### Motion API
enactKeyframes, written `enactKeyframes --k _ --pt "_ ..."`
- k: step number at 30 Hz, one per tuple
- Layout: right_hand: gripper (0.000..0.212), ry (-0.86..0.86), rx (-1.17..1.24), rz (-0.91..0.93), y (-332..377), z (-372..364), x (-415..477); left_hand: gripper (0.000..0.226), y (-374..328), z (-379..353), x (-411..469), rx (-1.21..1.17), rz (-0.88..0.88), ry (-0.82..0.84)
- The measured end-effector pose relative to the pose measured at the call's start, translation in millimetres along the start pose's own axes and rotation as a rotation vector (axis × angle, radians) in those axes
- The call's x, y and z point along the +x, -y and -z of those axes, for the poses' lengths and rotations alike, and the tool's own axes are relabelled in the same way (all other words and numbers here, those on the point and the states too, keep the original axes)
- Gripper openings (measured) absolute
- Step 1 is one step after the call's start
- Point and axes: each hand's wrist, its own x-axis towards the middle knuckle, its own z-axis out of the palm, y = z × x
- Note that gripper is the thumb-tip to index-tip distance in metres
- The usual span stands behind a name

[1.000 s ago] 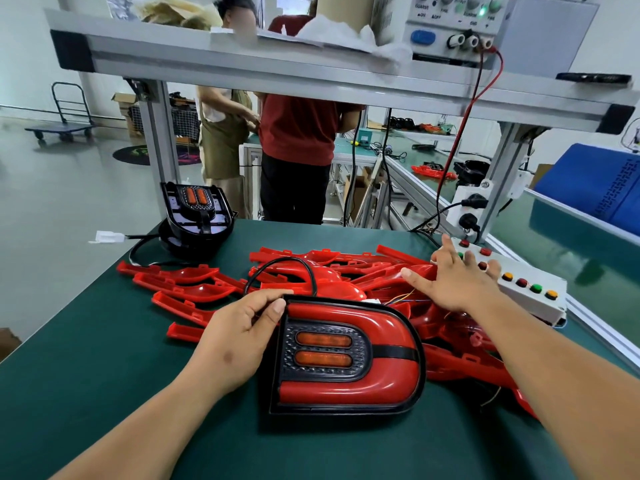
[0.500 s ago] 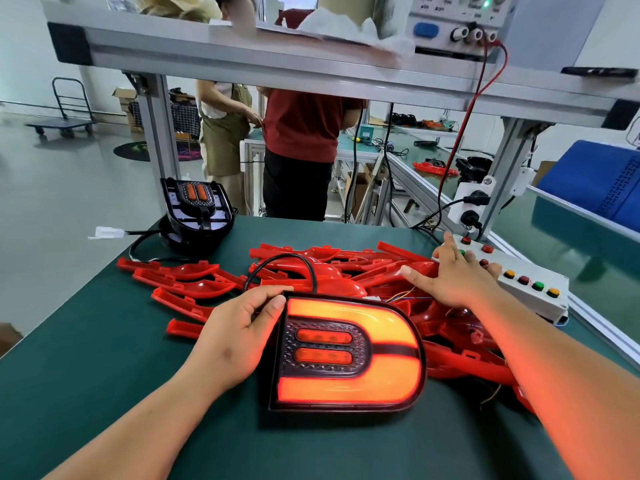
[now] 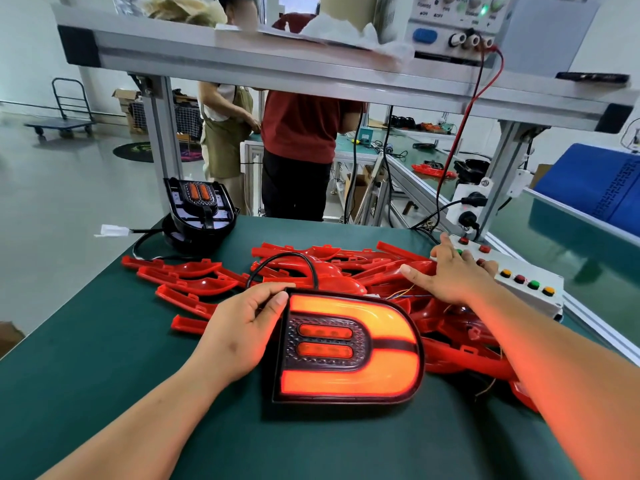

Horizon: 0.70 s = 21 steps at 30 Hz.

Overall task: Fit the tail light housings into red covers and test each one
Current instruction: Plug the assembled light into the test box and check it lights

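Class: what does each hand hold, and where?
Left hand grips the tail light by its left edge; right hand holds nothing, touching the button box.

1. A green-topped table (image 3: 104,393), seen from its near edge.
2. Centre: a glowing tail light (image 3: 349,348), lying flat.
3. Ten to three o'clock: loose red covers (image 3: 194,275), heaped.
4. Eleven o'clock: a black housing (image 3: 199,216).
5. Two o'clock: a white button box (image 3: 530,289).

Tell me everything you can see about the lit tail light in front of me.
The tail light is D-shaped: a glossy red cover in a black rim. It glows orange-red around a dark textured centre holding two oval lamps, with a dark bar on its right. It lies flat, face up, on the green table beside the pile of loose red covers. The left hand grips its left edge; a black cable loops from its top.
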Motion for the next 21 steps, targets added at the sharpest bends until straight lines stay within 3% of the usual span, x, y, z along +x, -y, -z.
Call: enactKeyframes --k 4,7,9,11,15,18,21 --pt "0.101 -0.014 0.109 0.003 -1 10 -3 0.022 0 -1 -1 -0.026 0.028 -0.008" --pt "0.056 -0.095 0.222 0.245 9 25 -16 0.021 0 -1 -1 -0.011 0.035 -0.003" --pt "0.029 -0.034 0.183 0.43 24 31 -31 0.021 1 -1 0 0.004 0.048 -0.006" --pt "0.022 0.078 0.083 0.54 37 29 -39 0.02 2 -1 0 0.029 0.062 -0.035" --pt "0.019 0.165 0.069 0.549 40 30 -45 0.018 -8 5 7 0.067 0.066 -0.138" --pt "0.009 0.092 0.135 0.568 38 29 -48 0.02 -27 12 20 0.153 -0.031 -0.141" --pt "0.004 -0.014 0.302 0.58 37 33 -50 0.018 -52 9 42 0.253 -0.128 -0.027"
